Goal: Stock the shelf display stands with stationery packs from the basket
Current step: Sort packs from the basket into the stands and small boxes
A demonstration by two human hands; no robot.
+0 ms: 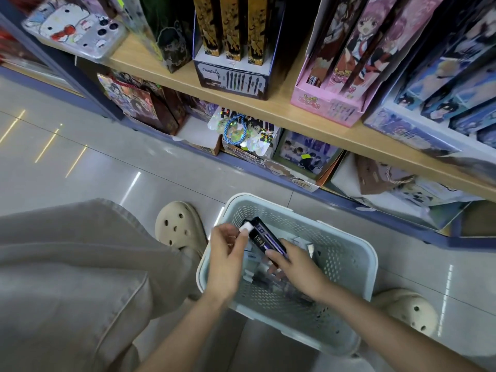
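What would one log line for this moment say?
left hand: holds pack | right hand: holds pack | pack: over basket

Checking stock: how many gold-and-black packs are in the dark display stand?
3, upright side by side in the dark display stand: left pack, middle pack, right pack. Others may hide behind.

Beige trousers point(67, 264), cream perforated clogs point(178, 226)

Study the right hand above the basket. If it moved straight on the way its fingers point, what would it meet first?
The right hand grips the dark pack; going on, it would likely meet the left hand pinching that pack's far end, though depth is unclear.
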